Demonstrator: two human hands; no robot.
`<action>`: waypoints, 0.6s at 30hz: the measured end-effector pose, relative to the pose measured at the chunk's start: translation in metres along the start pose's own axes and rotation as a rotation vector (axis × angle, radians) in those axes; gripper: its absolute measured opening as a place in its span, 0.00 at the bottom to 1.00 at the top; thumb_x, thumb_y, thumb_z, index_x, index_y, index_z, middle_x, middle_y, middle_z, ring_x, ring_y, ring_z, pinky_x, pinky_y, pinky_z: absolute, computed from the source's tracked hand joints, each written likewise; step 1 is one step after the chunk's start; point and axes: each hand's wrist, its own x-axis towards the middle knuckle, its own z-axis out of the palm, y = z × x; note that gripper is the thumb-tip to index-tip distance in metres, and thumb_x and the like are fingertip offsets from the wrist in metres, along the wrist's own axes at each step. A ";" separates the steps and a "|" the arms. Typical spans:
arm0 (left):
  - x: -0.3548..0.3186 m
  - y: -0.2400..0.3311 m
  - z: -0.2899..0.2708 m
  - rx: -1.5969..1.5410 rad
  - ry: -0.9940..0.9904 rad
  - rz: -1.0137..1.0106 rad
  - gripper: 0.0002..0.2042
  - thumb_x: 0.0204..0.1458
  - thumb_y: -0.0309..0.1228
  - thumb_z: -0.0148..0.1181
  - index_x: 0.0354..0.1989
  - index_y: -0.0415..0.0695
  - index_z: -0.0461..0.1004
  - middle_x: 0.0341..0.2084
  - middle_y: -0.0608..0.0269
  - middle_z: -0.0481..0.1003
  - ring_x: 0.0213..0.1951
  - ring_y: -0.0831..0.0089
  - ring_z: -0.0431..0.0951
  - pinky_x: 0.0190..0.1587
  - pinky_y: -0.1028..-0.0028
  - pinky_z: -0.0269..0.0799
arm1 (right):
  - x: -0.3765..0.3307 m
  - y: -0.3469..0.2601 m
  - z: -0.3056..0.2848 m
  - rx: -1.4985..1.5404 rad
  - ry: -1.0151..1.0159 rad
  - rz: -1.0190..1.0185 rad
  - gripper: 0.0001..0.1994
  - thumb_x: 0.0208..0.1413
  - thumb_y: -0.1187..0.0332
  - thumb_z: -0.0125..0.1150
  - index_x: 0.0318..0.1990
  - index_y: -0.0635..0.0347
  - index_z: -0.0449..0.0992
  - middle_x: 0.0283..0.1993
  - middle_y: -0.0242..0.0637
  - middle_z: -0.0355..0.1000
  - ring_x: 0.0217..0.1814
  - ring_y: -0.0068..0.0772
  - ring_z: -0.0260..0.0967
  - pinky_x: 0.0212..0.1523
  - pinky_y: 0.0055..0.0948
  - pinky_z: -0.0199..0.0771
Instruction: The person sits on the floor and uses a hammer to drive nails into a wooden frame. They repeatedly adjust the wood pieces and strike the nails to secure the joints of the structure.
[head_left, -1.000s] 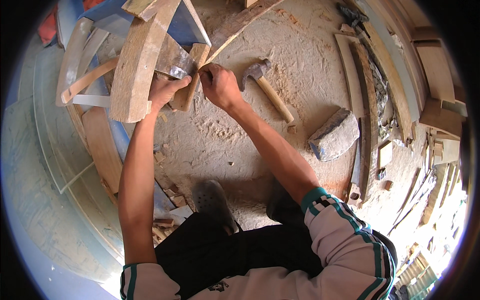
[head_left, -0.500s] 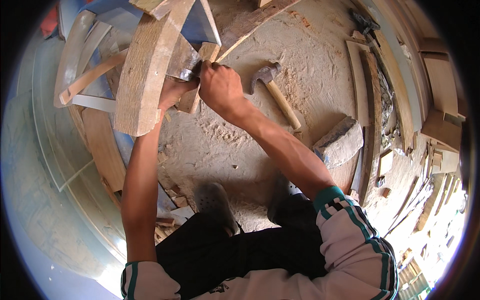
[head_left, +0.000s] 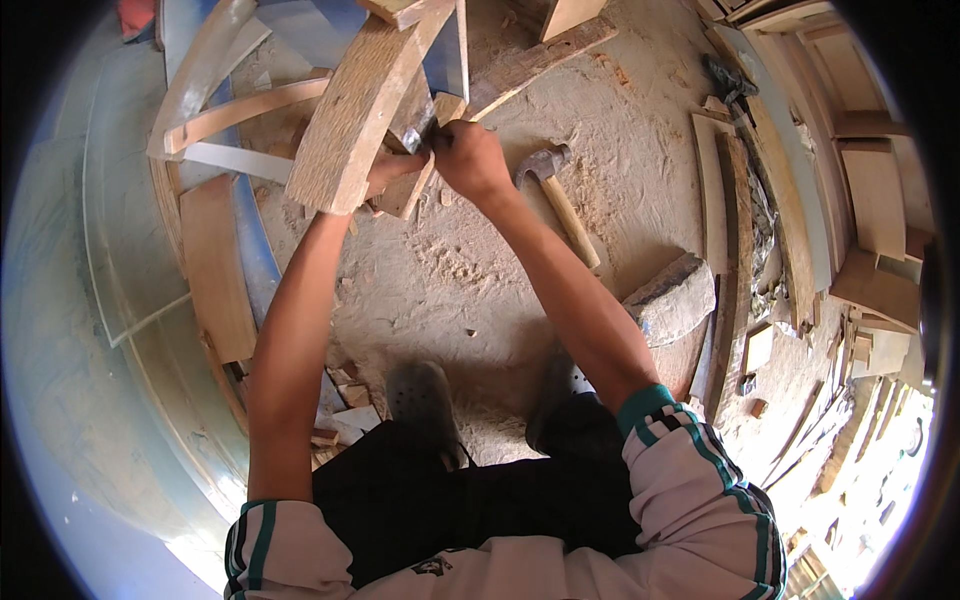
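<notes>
A thick, rough-sawn wooden beam (head_left: pixel 365 110) slants across the upper left and hides part of my left hand (head_left: pixel 396 172). The visible fingers of that hand are bent round the work beneath the beam; what they grip is hidden. Right beside it, my right hand (head_left: pixel 470 157) is closed in a fist, holding something too small to make out. Between the hands and the beam lies a flat brownish piece with a shiny metal end (head_left: pixel 412 130). A thin wooden strip (head_left: pixel 417 192) sticks out below the hands.
A claw hammer (head_left: pixel 560 205) lies on the dusty floor to the right, with a whitish block (head_left: pixel 672 300) nearer me. Long planks (head_left: pixel 735 250) line the right side. A curved wooden frame (head_left: pixel 225 115) and large glass-like sheets (head_left: pixel 120 270) are at left.
My view has shifted, so the beam, both hands and the curved frame appear further right. Both hands stay together at the same spot by the metal end. The hammer has not moved.
</notes>
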 end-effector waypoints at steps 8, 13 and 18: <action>-0.006 0.034 0.004 -0.050 -0.043 -0.298 0.39 0.37 0.45 0.79 0.55 0.34 0.69 0.43 0.54 0.75 0.43 0.67 0.75 0.46 0.69 0.72 | -0.021 0.040 0.014 0.528 0.100 -0.032 0.12 0.54 0.67 0.64 0.44 0.61 0.81 0.41 0.49 0.80 0.44 0.46 0.79 0.46 0.34 0.78; -0.010 0.030 0.000 -0.093 -0.023 -0.279 0.38 0.37 0.44 0.79 0.55 0.34 0.69 0.42 0.55 0.75 0.43 0.68 0.75 0.46 0.69 0.73 | -0.026 0.030 0.008 0.293 0.190 -0.224 0.11 0.56 0.68 0.62 0.45 0.58 0.80 0.39 0.52 0.78 0.40 0.54 0.78 0.41 0.40 0.78; -0.010 0.040 0.005 -0.060 0.005 -0.259 0.35 0.37 0.41 0.78 0.53 0.36 0.71 0.41 0.56 0.75 0.43 0.68 0.75 0.46 0.69 0.73 | -0.022 0.033 0.010 0.146 0.265 -0.367 0.07 0.57 0.71 0.59 0.41 0.59 0.79 0.35 0.51 0.78 0.37 0.55 0.76 0.37 0.44 0.78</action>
